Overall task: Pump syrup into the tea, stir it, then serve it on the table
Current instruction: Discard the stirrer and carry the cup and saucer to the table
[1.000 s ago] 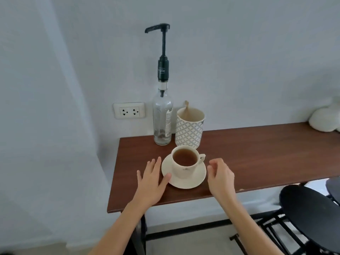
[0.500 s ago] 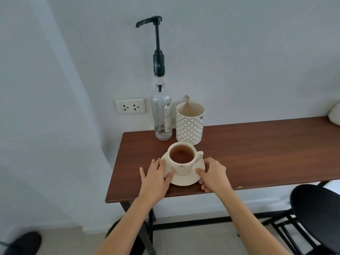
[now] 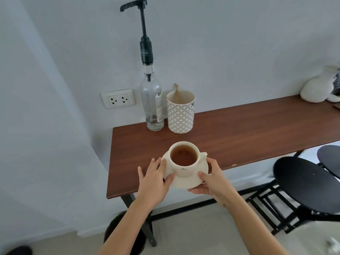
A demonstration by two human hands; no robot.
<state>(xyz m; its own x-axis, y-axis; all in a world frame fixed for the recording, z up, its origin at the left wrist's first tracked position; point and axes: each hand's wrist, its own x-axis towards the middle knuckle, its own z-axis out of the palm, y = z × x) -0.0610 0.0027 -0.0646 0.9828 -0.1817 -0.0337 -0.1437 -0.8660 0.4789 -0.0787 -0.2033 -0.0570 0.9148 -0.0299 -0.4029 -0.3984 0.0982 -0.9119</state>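
A cream cup of brown tea (image 3: 184,157) stands on a cream saucer (image 3: 185,180), held just above the front edge of the brown table (image 3: 239,133). My left hand (image 3: 154,179) grips the saucer's left rim, thumb on top. My right hand (image 3: 211,179) grips its right rim from below, thumb on top. At the back of the table stands a clear glass syrup bottle (image 3: 151,103) with a tall black pump (image 3: 141,30). Beside it a patterned cup (image 3: 181,113) holds a wooden stirrer (image 3: 176,89).
A wall socket (image 3: 118,100) sits left of the bottle. Black round stools (image 3: 303,183) stand at the right under the table's edge. A white soft toy (image 3: 320,87) lies on the table's far right end. Another dark stool (image 3: 125,234) is below the table.
Both hands closed in on the saucer from its sides and took hold of its rim. The saucer with the cup has come up and toward me, off the tabletop.
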